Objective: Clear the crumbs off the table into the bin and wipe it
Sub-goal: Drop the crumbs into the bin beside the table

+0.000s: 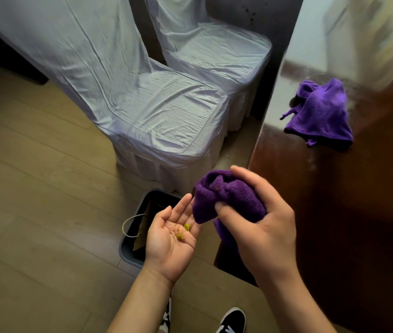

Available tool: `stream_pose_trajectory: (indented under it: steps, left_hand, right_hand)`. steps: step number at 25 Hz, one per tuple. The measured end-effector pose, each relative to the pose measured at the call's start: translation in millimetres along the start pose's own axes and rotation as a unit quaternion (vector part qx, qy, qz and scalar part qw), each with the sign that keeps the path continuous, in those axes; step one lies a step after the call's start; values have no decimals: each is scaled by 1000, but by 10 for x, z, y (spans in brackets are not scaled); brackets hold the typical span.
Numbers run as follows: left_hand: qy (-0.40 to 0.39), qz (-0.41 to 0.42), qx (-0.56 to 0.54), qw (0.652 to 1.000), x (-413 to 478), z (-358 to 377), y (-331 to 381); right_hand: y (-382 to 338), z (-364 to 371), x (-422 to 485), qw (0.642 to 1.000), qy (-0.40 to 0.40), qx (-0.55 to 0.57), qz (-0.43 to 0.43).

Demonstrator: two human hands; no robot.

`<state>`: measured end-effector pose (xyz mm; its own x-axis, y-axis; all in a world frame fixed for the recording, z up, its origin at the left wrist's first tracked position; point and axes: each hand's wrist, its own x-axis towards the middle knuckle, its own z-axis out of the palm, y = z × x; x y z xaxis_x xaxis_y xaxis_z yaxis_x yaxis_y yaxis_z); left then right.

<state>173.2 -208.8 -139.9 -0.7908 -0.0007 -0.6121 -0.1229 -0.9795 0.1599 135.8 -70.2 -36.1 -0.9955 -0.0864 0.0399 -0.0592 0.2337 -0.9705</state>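
Observation:
My left hand (172, 239) lies palm up above the dark bin (128, 251), with a few yellow-green crumbs (184, 230) resting on the palm. My right hand (260, 227) grips a bunched purple cloth (224, 200) just to the right of the left palm, its lower end hanging down. The bin stands on the floor beside the corner of the glossy brown table (335, 188) and holds a brown paper bag with a string handle. A second purple cloth (320, 111) lies crumpled on the table near its left edge.
Two chairs in white covers (166, 111) stand behind the bin, close to the table's left side. Wooden floor (34, 188) spreads out to the left. A black-and-white shoe (232, 320) shows at the bottom.

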Motion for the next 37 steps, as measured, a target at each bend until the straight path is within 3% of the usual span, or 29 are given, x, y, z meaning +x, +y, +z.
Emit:
stream_pose_trajectory:
  steps: [4,14,20,24,30,34,37]
  left_hand:
    - [34,49,-31,998,-46,-363,406]
    - [125,99,4,987,198,-1001,1054]
    - [125,80,15,989,363,-1150,1210]
    - [146,71,27,986,526,-1176,1228]
    - [207,121,182,954,831,-1167,1183]
    - [196,158,322,913,950,-1106,1115]
    - [186,154,341,909,990,-1119,1077]
  right_hand:
    - [-48,234,82,998,-28,-38,37]
    - [-10,1064,331,971,-104,-215,-23]
    - [225,1195,408,983,-114,-112,94]
    - [269,1219,457,985,-100,-95,102]
    - [348,1235,462,983,-104,-95,114]
    - [367,1210,456,983,-106,-92,117]
    - [368,1192,462,983,-102,-96,115]
